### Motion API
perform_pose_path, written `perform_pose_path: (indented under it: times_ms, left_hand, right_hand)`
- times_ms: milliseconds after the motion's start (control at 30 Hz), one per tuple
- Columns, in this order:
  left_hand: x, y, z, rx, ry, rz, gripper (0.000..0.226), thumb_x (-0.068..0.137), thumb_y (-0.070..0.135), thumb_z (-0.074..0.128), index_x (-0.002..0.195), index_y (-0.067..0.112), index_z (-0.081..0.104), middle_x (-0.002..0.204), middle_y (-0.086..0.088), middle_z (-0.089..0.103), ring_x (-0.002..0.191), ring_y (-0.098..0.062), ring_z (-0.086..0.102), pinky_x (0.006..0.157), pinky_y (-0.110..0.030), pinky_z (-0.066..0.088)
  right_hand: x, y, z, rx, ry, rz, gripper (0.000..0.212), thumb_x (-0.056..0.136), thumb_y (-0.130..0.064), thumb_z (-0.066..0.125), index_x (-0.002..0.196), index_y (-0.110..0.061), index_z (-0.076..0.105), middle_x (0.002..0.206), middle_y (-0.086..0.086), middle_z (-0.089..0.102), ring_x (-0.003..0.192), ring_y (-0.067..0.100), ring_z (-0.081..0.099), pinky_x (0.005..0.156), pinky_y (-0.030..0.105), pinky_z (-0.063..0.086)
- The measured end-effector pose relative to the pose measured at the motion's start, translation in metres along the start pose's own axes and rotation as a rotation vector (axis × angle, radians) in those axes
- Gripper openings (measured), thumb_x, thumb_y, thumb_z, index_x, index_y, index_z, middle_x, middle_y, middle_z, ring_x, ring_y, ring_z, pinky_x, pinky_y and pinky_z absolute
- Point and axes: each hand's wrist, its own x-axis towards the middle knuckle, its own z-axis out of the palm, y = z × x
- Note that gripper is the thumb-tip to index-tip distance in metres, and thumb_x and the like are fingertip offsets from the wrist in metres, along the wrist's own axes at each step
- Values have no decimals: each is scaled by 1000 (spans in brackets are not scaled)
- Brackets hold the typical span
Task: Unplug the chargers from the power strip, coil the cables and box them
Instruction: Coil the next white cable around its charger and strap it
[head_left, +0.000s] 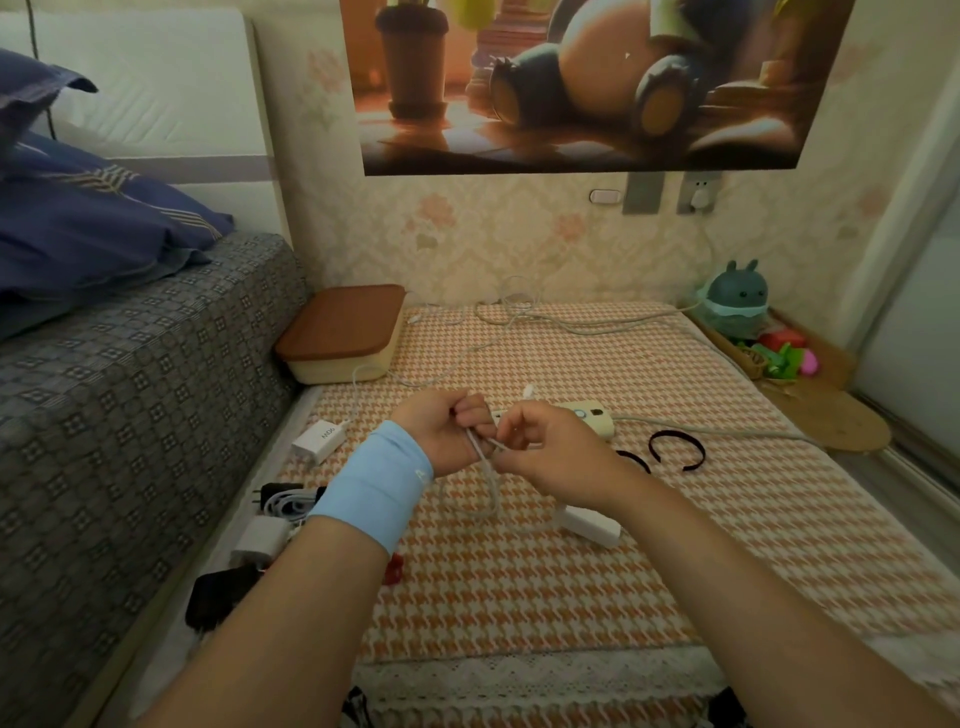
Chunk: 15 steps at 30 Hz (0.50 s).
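White cable (485, 467) mid-coil, just in front of the power strip (592, 418), loops hanging toward the patterned mat (519, 587). Left hand (441, 434) clenched around the gathered turns; right hand (540, 449) pinching the free strand beside it. White charger brick (592, 525) lying nearer than the strip, apparently on the same cable. Closed brown-lidded box (345, 332) far left of the strip. Risk: loops slipping loose if either grip slackens; brick dragging and snagging.

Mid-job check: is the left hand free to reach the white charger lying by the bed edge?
Probably not yet. The left hand and right hand both pinch the white cable. The white charger lies close, with nothing between, once the cable is released.
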Motion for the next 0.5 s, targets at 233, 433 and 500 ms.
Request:
perform_pose_path:
  times_ms: [233,433,500]
  left_hand:
    - [0,1,9,68,16,3,39,107,25,21,72,17,36,45,5,28,31,-10,26,40,-22,29]
    - [-2,10,3,-40,79,32,48,108,30,20,63,17,33,44,4,27,29,-11,24,33,-20,25]
    - [-3,17,-2,-67,81,11,50,108,31,21,62,17,33,44,3,27,30,-12,24,33,-22,23]
  right_hand:
    - [-7,-5,-7,206,-45,165,8,98,-9,62,104,-13,66,94,4,78,68,20,76,42,28,44]
    - [-4,5,-23,-31,193,167,49,89,17,48,90,-22,78,124,2,69,103,23,71,68,29,59]
    - [-4,10,-31,-186,199,209,55,88,18,48,96,-27,78,130,-2,66,107,25,70,72,38,60]
